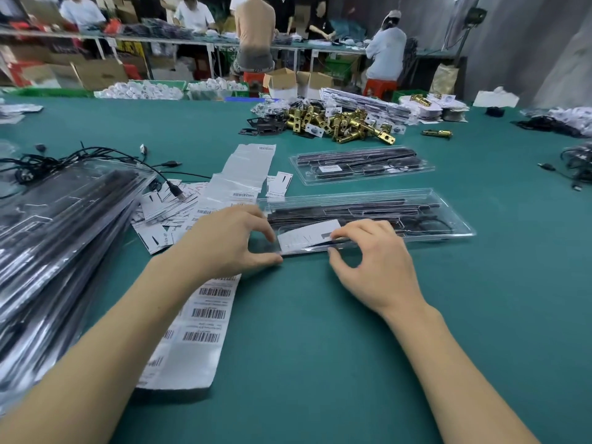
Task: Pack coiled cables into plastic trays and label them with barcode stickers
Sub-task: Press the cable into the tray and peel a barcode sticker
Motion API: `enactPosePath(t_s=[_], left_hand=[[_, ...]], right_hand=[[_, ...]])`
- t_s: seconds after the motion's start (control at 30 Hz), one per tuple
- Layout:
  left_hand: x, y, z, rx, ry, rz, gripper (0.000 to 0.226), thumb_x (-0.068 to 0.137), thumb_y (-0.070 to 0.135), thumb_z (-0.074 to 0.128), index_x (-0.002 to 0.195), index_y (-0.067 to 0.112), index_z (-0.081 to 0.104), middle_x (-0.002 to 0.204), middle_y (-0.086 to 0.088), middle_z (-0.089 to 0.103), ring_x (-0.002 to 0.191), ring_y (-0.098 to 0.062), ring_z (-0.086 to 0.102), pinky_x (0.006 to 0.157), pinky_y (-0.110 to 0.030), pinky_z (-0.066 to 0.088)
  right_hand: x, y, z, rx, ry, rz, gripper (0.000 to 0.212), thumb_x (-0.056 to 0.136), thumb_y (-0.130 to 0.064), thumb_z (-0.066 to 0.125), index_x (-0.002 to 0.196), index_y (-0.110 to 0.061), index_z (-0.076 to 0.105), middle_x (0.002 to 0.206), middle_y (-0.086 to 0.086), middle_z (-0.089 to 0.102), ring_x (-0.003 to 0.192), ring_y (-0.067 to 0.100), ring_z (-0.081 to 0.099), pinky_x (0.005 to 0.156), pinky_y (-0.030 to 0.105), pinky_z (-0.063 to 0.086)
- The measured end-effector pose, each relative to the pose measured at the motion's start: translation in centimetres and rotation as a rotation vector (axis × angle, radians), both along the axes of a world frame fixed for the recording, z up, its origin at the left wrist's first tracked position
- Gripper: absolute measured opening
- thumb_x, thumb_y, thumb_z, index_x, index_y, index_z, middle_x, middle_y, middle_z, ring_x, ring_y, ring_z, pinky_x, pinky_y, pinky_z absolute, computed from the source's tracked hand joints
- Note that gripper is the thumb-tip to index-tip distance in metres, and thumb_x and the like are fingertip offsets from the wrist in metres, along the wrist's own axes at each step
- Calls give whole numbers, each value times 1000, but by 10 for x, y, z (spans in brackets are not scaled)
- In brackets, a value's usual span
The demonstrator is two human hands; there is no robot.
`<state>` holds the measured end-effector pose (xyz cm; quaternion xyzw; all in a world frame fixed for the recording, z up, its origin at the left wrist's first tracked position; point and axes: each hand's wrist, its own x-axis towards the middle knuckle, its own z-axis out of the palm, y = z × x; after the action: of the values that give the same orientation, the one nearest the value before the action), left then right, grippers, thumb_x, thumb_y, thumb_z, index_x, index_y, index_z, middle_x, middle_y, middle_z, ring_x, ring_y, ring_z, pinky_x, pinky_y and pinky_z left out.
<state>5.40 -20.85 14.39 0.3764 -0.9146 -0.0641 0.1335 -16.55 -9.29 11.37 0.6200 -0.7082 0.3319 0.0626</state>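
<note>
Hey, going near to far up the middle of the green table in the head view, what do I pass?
Barcode sticker sheet → left hand → near plastic tray → far plastic tray → pile of brass latch parts → cardboard boxes.

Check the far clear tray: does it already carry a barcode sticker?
Yes, a white barcode sticker sits on the far clear tray, toward its left end.

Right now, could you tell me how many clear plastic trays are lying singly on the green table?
2: the near tray under both hands, and the far tray behind it, already bearing a barcode sticker. The stack at left holds more, uncountable.
</note>
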Motion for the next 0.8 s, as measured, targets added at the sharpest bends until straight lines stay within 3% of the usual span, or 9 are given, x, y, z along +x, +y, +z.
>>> enactPosePath(t_s=[0.27, 0.4, 0.57, 0.67, 0.73, 0.8], left_hand=[[-1, 6, 3, -3, -146, 51, 44, 79, 75, 56, 110, 46, 65, 127, 26, 51, 118, -4, 51, 88, -30, 45], [-2, 10, 7, 36, -176, 66, 43, 81, 72, 58, 113, 45, 64, 129, 25, 49, 121, -5, 48, 91, -32, 45], [-7, 15, 9, 32, -187, 100, 37, 85, 68, 56, 108, 42, 66, 123, 18, 48, 116, -8, 47, 92, -33, 44], [-16, 17, 6, 106, -100, 196, 27, 93, 58, 51, 103, 36, 63, 109, 4, 51, 105, -15, 48, 91, -35, 44], [-23, 16, 1, 170, -2, 256, 23, 98, 44, 51, 111, 25, 55, 101, -4, 60, 99, -25, 57, 82, -36, 46], [-30, 13, 0, 245, 122, 334, 33, 97, 37, 54, 120, 15, 44, 94, -9, 64, 90, -28, 60, 71, -36, 44]], right_hand=[[-3, -6, -5, 161, 150, -39, 53, 85, -51, 64, 136, -35, 59, 128, -6, 52, 117, 20, 45, 97, 39, 41], [-5, -10, -6, 192, 204, -56, 52, 87, -56, 60, 135, -37, 58, 130, -6, 51, 119, 22, 43, 98, 39, 39], [-9, -10, -9, 193, 131, -45, 49, 88, -54, 59, 136, -42, 56, 126, -10, 50, 118, 18, 41, 98, 35, 37], [-11, -11, -10, 165, 90, -33, 46, 88, -51, 61, 134, -42, 58, 121, -10, 52, 114, 17, 41, 96, 34, 39], [-12, -13, -11, 146, 52, -26, 45, 86, -48, 64, 130, -40, 60, 117, -11, 54, 111, 17, 42, 97, 35, 40], [-13, -14, -11, 122, -23, -14, 44, 83, -44, 69, 125, -36, 60, 113, -12, 54, 108, 16, 42, 96, 32, 40]])
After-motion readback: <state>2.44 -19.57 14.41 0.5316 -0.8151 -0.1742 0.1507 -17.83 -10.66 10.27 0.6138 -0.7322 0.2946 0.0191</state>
